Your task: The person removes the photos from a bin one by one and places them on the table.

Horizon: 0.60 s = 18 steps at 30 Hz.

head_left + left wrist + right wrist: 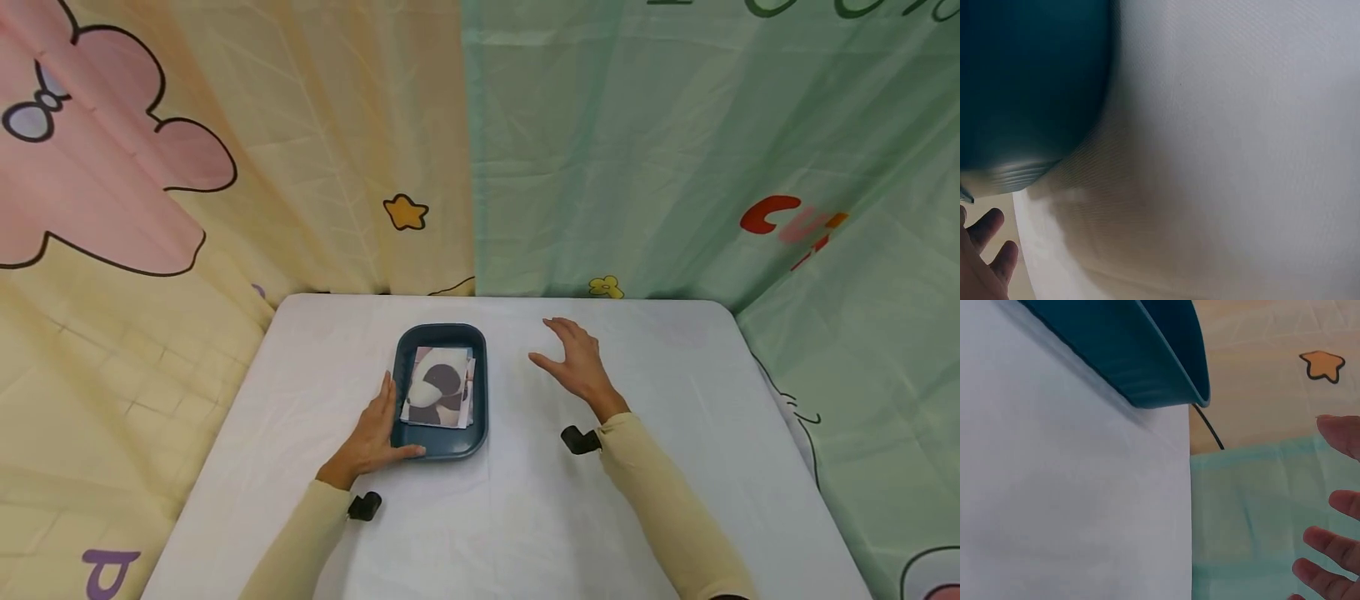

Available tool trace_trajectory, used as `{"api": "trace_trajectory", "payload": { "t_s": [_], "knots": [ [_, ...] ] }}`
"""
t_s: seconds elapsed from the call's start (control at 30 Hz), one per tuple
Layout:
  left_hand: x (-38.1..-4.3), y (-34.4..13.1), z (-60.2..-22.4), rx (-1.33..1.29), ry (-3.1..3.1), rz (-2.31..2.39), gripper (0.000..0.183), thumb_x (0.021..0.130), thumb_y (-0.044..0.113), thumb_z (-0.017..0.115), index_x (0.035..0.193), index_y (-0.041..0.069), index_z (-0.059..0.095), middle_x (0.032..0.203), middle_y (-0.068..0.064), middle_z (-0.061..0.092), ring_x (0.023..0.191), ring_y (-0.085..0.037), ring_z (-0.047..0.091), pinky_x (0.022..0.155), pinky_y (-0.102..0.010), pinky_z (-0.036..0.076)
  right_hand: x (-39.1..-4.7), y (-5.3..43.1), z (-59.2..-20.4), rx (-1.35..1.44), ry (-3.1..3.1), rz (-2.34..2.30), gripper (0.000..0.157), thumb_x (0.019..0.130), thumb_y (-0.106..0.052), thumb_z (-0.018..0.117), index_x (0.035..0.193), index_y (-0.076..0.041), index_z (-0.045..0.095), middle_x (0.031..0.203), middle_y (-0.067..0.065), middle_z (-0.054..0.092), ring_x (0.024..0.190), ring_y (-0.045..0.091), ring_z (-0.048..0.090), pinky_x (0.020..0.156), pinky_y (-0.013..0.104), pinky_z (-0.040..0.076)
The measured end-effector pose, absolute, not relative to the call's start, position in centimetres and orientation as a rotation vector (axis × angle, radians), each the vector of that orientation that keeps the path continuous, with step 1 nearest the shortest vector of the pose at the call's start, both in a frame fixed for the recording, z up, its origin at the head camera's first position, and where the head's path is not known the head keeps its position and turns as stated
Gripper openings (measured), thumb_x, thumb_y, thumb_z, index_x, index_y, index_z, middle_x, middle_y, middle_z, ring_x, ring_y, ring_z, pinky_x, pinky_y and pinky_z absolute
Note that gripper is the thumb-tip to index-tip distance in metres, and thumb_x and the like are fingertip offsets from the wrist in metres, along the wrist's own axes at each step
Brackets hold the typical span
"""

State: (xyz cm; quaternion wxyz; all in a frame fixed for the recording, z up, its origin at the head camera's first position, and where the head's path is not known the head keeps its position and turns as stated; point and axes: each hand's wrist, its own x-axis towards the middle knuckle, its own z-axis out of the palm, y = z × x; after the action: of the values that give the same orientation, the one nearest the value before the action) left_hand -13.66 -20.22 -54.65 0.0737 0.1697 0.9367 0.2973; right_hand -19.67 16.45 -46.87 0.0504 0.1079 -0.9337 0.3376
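Observation:
A dark blue rectangular tray (441,447) lies on the white table, left of its middle. Inside it is a small stack of picture cards (435,387), slightly fanned, the top one printed in white and dark grey. My left hand (372,432) rests against the tray's left side with fingers straight along it and the thumb at the near left corner. In the left wrist view, the tray's outer wall (1029,81) looms large beside straight fingers (1005,259). To the right of the tray, my right hand (577,367) hovers with fingers spread, holding nothing.
The white-covered table (525,517) has rounded far corners. Yellow and green printed curtains (600,150) hang behind it and at both sides. Small black devices (580,440) are strapped at both wrists.

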Motion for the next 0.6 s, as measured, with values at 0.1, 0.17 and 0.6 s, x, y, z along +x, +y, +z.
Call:
{"api": "trace_trajectory", "payload": {
  "t_s": [0.1,0.17,0.6],
  "knots": [
    [-13.7,-20.3,-54.3,0.528,2.799,0.814,0.138,0.063,0.064,0.078,0.151,-0.006,-0.003,0.160,-0.021,-0.005,0.142,-0.045,0.014,0.110,-0.063,0.018,-20.4,15.0,-47.0,0.367,-2.855,1.032,0.064,0.087,-0.035,0.071,0.138,-0.003,0.050,0.141,0.019,0.046,0.131,0.036,0.041,0.106,0.056,0.027],
    [-13.7,-20.3,-54.1,0.544,2.793,0.763,0.142,0.061,0.068,0.077,0.151,-0.007,-0.004,0.160,-0.020,-0.008,0.143,-0.042,0.012,0.112,-0.061,0.015,-20.9,14.0,-47.1,0.380,-2.870,1.035,0.063,0.087,-0.035,0.071,0.138,-0.003,0.051,0.140,0.018,0.048,0.130,0.034,0.042,0.107,0.055,0.028],
    [-13.3,-19.9,-53.2,0.553,2.839,0.635,0.141,0.058,0.070,0.077,0.151,-0.008,0.004,0.160,-0.022,-0.003,0.144,-0.039,0.013,0.114,-0.058,0.010,-22.9,7.8,-49.0,0.570,-2.900,1.156,0.054,0.088,-0.027,0.072,0.134,-0.004,0.055,0.134,0.015,0.053,0.126,0.032,0.047,0.107,0.053,0.031]
  ]
}}
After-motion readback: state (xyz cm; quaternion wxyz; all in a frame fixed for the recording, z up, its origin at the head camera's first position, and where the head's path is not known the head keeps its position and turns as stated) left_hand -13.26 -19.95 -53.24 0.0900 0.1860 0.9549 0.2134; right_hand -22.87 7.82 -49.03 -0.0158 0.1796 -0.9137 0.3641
